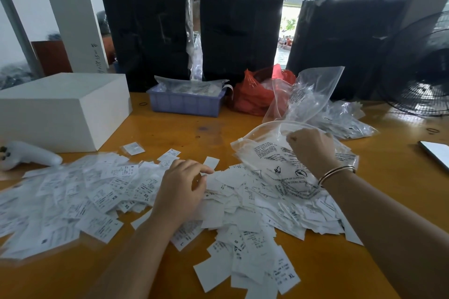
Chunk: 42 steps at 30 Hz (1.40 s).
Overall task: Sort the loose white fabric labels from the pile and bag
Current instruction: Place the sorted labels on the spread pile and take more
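White labels (136,192) lie in big pile, near middle of table (315,262). Left hand (181,192) rests on pile, fingers loosely bent. Right hand (312,148) grips clear bag (272,160), right of pile. Sorting step looks underway. Next, likely: pick same-size labels.

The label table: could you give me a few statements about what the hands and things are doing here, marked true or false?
1. The right hand grips a clear printed plastic bag. True.
2. The left hand is lifting the white box. False: it rests on the pile of white labels, and the box stands apart at the table's far left.
3. A bracelet sits on the right wrist. True.
4. The small crate behind the pile is green. False: it is bluish purple.
5. A red plastic bag sits beside the crate. True.
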{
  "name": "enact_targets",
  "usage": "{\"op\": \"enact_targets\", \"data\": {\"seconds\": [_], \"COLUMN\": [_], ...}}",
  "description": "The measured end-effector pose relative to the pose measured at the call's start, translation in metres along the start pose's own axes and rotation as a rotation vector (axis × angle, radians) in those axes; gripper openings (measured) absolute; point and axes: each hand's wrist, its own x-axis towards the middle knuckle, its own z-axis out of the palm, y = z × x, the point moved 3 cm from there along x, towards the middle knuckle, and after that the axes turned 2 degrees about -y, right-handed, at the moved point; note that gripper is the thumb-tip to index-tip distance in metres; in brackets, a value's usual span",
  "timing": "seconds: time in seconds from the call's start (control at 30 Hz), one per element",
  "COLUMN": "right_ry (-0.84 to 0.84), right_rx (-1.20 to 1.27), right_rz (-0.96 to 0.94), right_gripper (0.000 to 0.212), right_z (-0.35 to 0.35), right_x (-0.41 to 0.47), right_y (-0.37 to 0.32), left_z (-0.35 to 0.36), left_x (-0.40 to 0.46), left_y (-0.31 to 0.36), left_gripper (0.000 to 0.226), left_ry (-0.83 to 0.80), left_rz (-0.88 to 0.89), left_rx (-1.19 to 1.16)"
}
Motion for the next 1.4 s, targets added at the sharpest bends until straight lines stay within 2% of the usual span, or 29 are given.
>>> {"op": "enact_targets", "data": {"seconds": [0.07,0.13,0.23,0.3,0.37,0.4,0.43,0.57,0.67,0.73,0.8,0.87,1.0,1.1,1.17,1.23,1.3,1.4], "right_ry": [0.128,0.176,-0.031,-0.216,-0.328,-0.350,-0.358,-0.296,-0.188,-0.248,-0.287,-0.248,-0.147,-0.022,0.034,0.009,-0.048,-0.105], "right_rx": [0.117,0.367,0.843,1.037,1.151,1.183,1.200,1.188,0.864,0.579,0.345,0.259,0.290,0.535,0.711,0.850,1.016,1.139], "right_rz": [-0.061,-0.113,-0.117,-0.081,-0.081,-0.081,-0.080,-0.036,-0.103,-0.197,-0.300,-0.345,-0.352,-0.266,-0.159,-0.059,-0.007,-0.031], "right_gripper": [0.036,0.025,0.015,0.012,0.012,0.011,0.011,0.010,0.031,0.038,0.037,0.032,0.029,0.021,0.015,0.012,0.020,0.039], "right_z": [-0.012,-0.021,-0.021,-0.011,0.000,0.005,0.008,0.016,0.020,0.027,0.033,0.033,0.030,0.022,0.017,0.016,0.017,0.015], "right_x": [-0.004,-0.013,-0.038,-0.059,-0.076,-0.081,-0.084,-0.088,-0.091,-0.094,-0.099,-0.102,-0.103,-0.102,-0.103,-0.103,-0.105,-0.108], "right_y": [-0.009,-0.025,-0.059,-0.079,-0.094,-0.099,-0.102,-0.105,-0.099,-0.098,-0.100,-0.103,-0.101,-0.097,-0.092,-0.088,-0.088,-0.094], "left_z": [-0.001,-0.001,-0.002,0.001,0.007,0.010,0.012,0.009,0.005,0.004,0.004,0.004,0.004,0.004,0.004,0.004,0.006,0.009], "left_x": [0.001,0.001,0.001,0.001,0.000,0.000,-0.001,0.001,0.000,-0.001,-0.001,0.000,0.000,0.000,0.000,0.001,0.002,0.003], "left_y": [0.001,0.003,0.005,0.007,0.009,0.010,0.010,0.007,0.002,-0.001,-0.003,-0.004,-0.003,-0.002,0.000,0.000,0.002,0.004], "left_gripper": [0.019,0.017,0.019,0.044,0.067,0.071,0.066,0.010,0.008,0.009,0.010,0.011,0.009,0.015,0.027,0.042,0.052,0.049], "left_ry": [0.011,0.041,-0.021,-0.139,-0.256,-0.302,-0.322,-0.193,-0.083,-0.041,-0.032,-0.026,-0.011,-0.007,-0.015,-0.029,-0.051,-0.062], "left_rz": [-0.014,-0.039,-0.136,-0.181,-0.217,-0.238,-0.261,-0.339,-0.440,-0.507,-0.543,-0.565,-0.569,-0.569,-0.558,-0.546,-0.516,-0.470], "left_rx": [-0.019,-0.104,-0.390,-0.587,-0.656,-0.654,-0.644,-0.613,-0.723,-0.823,-0.906,-0.981,-1.046,-1.081,-1.106,-1.112,-1.102,-1.059]}}
